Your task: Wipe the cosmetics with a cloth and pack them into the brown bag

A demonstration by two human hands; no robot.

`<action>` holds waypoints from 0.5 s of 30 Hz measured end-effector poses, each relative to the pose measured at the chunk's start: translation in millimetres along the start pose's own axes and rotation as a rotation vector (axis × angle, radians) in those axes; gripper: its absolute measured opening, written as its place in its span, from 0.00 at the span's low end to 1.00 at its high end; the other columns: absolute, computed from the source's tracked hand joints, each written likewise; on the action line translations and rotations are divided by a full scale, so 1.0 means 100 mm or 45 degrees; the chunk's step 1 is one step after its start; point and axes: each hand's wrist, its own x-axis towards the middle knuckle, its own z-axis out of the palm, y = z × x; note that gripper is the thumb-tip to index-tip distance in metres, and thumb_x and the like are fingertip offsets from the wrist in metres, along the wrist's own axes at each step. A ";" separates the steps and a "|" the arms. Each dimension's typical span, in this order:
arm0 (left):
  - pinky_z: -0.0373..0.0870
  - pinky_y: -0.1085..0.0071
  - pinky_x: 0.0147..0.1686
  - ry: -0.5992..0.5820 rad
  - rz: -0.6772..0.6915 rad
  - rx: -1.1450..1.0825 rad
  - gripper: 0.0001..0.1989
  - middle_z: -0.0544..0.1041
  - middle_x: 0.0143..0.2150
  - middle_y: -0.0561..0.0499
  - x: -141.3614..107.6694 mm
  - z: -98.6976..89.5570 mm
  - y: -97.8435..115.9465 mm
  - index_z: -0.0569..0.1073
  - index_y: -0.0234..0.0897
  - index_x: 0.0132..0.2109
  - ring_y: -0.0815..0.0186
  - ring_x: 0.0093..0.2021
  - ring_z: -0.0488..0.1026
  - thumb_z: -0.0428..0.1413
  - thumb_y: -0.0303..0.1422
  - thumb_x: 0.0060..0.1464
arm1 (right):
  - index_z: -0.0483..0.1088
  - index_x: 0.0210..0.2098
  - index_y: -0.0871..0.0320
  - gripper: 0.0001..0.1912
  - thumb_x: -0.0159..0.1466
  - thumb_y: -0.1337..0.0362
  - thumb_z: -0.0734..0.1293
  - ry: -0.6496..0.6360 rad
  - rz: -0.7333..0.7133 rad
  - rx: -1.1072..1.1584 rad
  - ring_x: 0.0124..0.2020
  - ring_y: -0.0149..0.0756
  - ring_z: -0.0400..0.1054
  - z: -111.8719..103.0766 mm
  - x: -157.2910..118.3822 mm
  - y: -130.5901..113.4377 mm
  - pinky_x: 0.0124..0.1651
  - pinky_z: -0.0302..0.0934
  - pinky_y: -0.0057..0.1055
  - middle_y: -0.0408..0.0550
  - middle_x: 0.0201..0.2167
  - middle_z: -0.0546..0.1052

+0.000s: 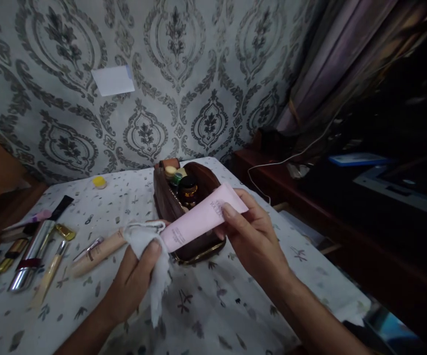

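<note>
A pink tube is held at a slant over the front of an open brown bag. My right hand grips its upper right end between thumb and fingers. Around the tube's lower left end is a white cloth, pinched by my left hand, with a loose corner hanging down. Inside the bag stand a dark jar and other small containers. A beige tube lies on the patterned sheet just left of the cloth.
Several cosmetics lie at the left, including a silver cylinder, a slim gold-toned tube and a black-capped tube. A yellow-lidded jar sits near the wall. A white cable crosses the dark furniture at the right.
</note>
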 end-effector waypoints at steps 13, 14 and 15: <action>0.78 0.62 0.40 -0.549 -0.027 0.539 0.19 0.82 0.37 0.48 0.00 -0.26 -0.04 0.80 0.44 0.39 0.50 0.41 0.78 0.64 0.50 0.43 | 0.72 0.48 0.52 0.13 0.65 0.56 0.68 -0.156 0.137 0.052 0.28 0.32 0.69 0.12 -0.46 0.27 0.30 0.67 0.30 0.44 0.34 0.74; 0.78 0.62 0.37 -0.640 0.018 0.557 0.18 0.82 0.34 0.49 0.02 -0.25 -0.02 0.80 0.44 0.39 0.51 0.38 0.78 0.65 0.48 0.42 | 0.73 0.48 0.52 0.13 0.66 0.56 0.68 -0.205 0.103 0.013 0.29 0.32 0.69 0.15 -0.48 0.26 0.31 0.67 0.29 0.44 0.35 0.74; 0.78 0.63 0.35 -0.693 0.059 0.565 0.15 0.81 0.32 0.50 0.03 -0.22 -0.01 0.80 0.44 0.38 0.52 0.35 0.78 0.65 0.45 0.43 | 0.74 0.48 0.52 0.12 0.66 0.57 0.67 -0.261 0.039 -0.046 0.31 0.32 0.69 0.17 -0.51 0.25 0.33 0.67 0.30 0.45 0.36 0.74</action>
